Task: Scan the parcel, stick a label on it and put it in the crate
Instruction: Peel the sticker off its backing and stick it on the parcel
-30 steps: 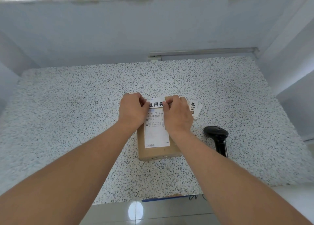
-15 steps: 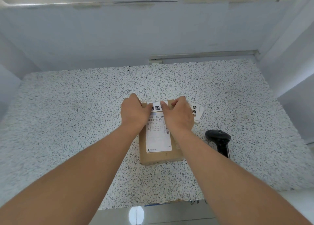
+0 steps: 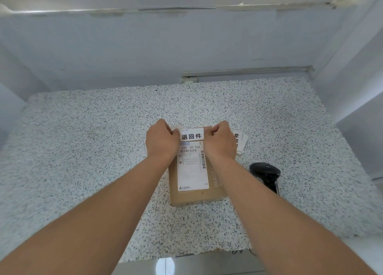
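Observation:
A brown cardboard parcel [image 3: 194,194] lies flat on the speckled counter [image 3: 83,150], with a white shipping slip [image 3: 192,171] on its top. Across the parcel's far end sits a small white label [image 3: 191,136] with black characters. My left hand [image 3: 161,139] pinches the label's left end and my right hand [image 3: 221,139] pinches its right end, both resting on the parcel. Whether the label is fully stuck down I cannot tell. No crate is in view.
A black handheld scanner [image 3: 266,174] lies on the counter to the right of the parcel. A sheet of further labels [image 3: 240,143] pokes out behind my right hand. White walls enclose the counter at back, left and right; its front edge is near me.
The label has come down from above the parcel's far edge onto its top. My hands have spread apart toward the label's two ends, showing all its characters.

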A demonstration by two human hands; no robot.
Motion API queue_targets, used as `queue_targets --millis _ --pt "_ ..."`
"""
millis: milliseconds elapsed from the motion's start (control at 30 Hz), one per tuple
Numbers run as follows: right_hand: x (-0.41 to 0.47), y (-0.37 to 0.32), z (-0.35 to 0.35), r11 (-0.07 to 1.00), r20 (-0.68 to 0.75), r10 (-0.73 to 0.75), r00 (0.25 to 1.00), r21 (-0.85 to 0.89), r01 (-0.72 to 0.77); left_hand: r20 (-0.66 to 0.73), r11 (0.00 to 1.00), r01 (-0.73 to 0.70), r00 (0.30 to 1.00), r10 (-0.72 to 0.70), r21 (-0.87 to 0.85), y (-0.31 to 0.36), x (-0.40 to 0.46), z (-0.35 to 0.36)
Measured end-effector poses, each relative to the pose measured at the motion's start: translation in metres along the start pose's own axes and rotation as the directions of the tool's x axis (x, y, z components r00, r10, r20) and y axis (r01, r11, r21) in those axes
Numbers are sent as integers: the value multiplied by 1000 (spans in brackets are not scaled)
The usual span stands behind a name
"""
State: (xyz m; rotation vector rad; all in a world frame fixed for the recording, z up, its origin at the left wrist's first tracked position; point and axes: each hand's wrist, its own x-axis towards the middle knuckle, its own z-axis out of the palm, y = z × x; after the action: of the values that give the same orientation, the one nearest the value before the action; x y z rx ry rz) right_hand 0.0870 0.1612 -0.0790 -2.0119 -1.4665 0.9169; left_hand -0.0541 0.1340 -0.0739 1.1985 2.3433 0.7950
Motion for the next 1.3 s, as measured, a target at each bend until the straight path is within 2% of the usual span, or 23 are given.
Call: queue_targets --millis 167,333,700,867,1033,1200,1300 --pt "-9 7 -6 996 59 -77 995 -49 80 -4 997 -24 1000 23 -72 -10 -15 2" --pt "-9 7 -11 1000 72 -16 997 0 16 -24 996 13 1000 -15 -84 -12 -21 0" --pt "-20 13 -21 995 77 42 996 91 -49 -14 993 6 1000 -8 -115 -19 -32 -4" --pt "-36 22 -24 988 75 -151 986 -28 153 67 993 -80 994 86 -85 -22 -50 -7" --pt "-63 29 -46 921 203 -289 936 -207 330 205 989 -144 970 132 45 -28 -78 -15" --pt "-95 48 -58 867 345 -264 901 -323 378 305 976 -189 941 149 106 -42 -115 -21" --pt "-106 57 -55 901 408 -241 880 -242 359 361 972 -214 918 166 98 -48 -127 -21"
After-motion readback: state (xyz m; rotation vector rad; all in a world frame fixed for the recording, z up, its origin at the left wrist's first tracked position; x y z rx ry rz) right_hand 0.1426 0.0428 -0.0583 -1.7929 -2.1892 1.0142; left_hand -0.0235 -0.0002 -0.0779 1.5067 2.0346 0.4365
